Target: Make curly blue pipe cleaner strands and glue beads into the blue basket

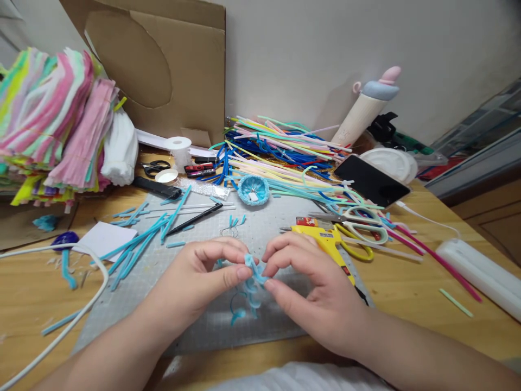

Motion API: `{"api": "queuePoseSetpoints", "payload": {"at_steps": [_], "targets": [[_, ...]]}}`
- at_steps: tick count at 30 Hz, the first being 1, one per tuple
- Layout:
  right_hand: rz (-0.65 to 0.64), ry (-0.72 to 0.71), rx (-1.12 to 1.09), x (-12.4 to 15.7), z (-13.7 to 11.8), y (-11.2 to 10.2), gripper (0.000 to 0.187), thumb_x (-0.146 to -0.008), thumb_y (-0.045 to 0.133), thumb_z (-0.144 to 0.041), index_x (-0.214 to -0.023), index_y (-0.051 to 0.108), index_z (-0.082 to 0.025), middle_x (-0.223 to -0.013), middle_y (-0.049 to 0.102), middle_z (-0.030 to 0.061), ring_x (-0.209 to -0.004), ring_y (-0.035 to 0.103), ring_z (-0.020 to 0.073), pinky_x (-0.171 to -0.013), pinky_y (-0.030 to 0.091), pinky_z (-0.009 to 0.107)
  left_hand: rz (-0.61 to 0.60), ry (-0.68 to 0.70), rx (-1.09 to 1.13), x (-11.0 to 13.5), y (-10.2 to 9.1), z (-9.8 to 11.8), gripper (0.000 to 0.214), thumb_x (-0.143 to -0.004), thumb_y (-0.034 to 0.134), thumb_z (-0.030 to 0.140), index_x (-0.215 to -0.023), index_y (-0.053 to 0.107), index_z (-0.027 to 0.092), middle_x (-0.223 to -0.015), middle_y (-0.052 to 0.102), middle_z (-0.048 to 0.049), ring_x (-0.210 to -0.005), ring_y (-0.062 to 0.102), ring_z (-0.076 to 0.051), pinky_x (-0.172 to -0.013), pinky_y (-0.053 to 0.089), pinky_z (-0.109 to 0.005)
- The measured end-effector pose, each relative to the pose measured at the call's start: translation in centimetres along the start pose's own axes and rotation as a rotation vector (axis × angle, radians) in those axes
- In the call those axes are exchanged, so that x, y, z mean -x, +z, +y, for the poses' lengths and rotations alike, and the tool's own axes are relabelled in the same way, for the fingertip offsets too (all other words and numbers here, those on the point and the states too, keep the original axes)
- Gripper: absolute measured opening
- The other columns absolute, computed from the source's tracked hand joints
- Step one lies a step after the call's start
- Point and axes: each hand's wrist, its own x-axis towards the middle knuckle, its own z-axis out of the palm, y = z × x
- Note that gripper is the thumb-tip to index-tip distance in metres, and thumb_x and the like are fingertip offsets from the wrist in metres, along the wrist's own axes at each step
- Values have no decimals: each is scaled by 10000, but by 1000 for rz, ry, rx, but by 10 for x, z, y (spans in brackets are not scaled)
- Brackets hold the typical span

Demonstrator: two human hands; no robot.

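Observation:
Between my two hands is a light blue pipe cleaner [255, 276], bent into a curled shape. My left hand [207, 271] pinches its left end between thumb and fingers. From the other side, my right hand [303, 279] pinches its right end with thumb and fingertips. Curled blue pieces [238, 315] hang or lie just below the fingers; I cannot tell whether they join the held one. Beneath is a grey cutting mat [195, 331]. Beyond the hands sits a round blue fuzzy bowl shape [253, 191]. A yellow glue gun [331, 244] lies close to my right hand.
Cut blue pipe cleaners [140, 244] and a black pen [195, 219] lie left. Scissors [366, 222], a phone [372, 180] and a white power strip [482, 277] are right. Pipe cleaner bundles [44, 119] stand back left. A white cable [91, 296] loops near my left arm.

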Motion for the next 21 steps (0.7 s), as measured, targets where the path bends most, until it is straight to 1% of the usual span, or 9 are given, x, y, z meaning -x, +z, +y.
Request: {"api": "queuePoseSetpoints", "payload": {"at_steps": [4, 10, 13, 15, 16, 17, 18, 19, 21], "targets": [[-20, -3, 9, 1, 0, -1, 97, -802, 622, -146, -849, 600, -229, -950, 600, 4, -901, 575, 180, -825, 379, 392, 24, 0, -6, 1, 1, 0, 80, -698, 764, 189, -632, 734, 224, -764, 654, 6, -747, 575, -142, -735, 426, -264], [-29, -32, -2, 0, -2, 0, 89, -821, 608, -174, -888, 603, -232, -964, 610, 19, -912, 583, 189, -827, 406, 391, 26, -3, -10, 3, 1, 0, 70, -715, 756, 227, -655, 720, 221, -773, 650, -1, -767, 576, -157, -746, 428, -277], [59, -59, 50, -4, -3, -15, 89, -848, 576, -186, -917, 597, -237, -982, 620, 31, -947, 582, 199, -850, 414, 393, 55, -34, 23, 3, 1, 0, 70, -715, 759, 243, -663, 717, 224, -794, 651, 5, -793, 566, -149, -753, 417, -256], [164, -62, 168, -5, -3, -34, 57, -869, 553, -202, -884, 598, -234, -968, 631, 38, -951, 583, 205, -854, 416, 385, 92, -79, 69, 2, 1, 1, 81, -695, 776, 263, -669, 715, 217, -798, 646, 6, -790, 554, -143, -733, 413, -240], [200, -43, 255, -4, -1, -45, 77, -879, 545, -234, -823, 597, -227, -937, 640, 42, -919, 591, 206, -824, 424, 374, 105, -106, 100, 2, 1, 2, 98, -680, 788, 275, -674, 713, 212, -790, 643, 6, -775, 547, -139, -716, 413, -234], [153, 35, 362, -2, 2, -56, 157, -887, 543, -295, -758, 596, -224, -881, 652, 46, -864, 602, 214, -769, 429, 366, 113, -130, 134, 2, 1, 2, 119, -666, 798, 288, -682, 712, 206, -778, 640, 7, -754, 541, -135, -696, 414, -230], [90, 109, 472, 1, 6, -66, 245, -881, 539, -380, -700, 589, -223, -776, 648, 41, -751, 602, 210, -680, 424, 352, 116, -152, 168, 2, 0, 2, 142, -653, 807, 298, -691, 711, 200, -766, 639, 7, -733, 536, -131, -679, 414, -226], [-17, 239, 590, 6, 11, -73, 322, -869, 527, -464, -659, 584, -226, -687, 633, 36, -633, 579, 200, -578, 392, 332, 121, -167, 200, 1, 0, 3, 163, -642, 814, 305, -700, 711, 193, -754, 638, 7, -714, 532, -126, -666, 413, -224], [-135, 524, 796, 17, 24, -81, 425, -828, 511, -578, -592, 571, -230, -568, 605, 35, -505, 532, 198, -485, 316, 313, 135, -182, 258, 1, -1, 3, 189, -632, 820, 308, -725, 713, 184, -739, 640, 7, -690, 532, -121, -653, 416, -223]]}}
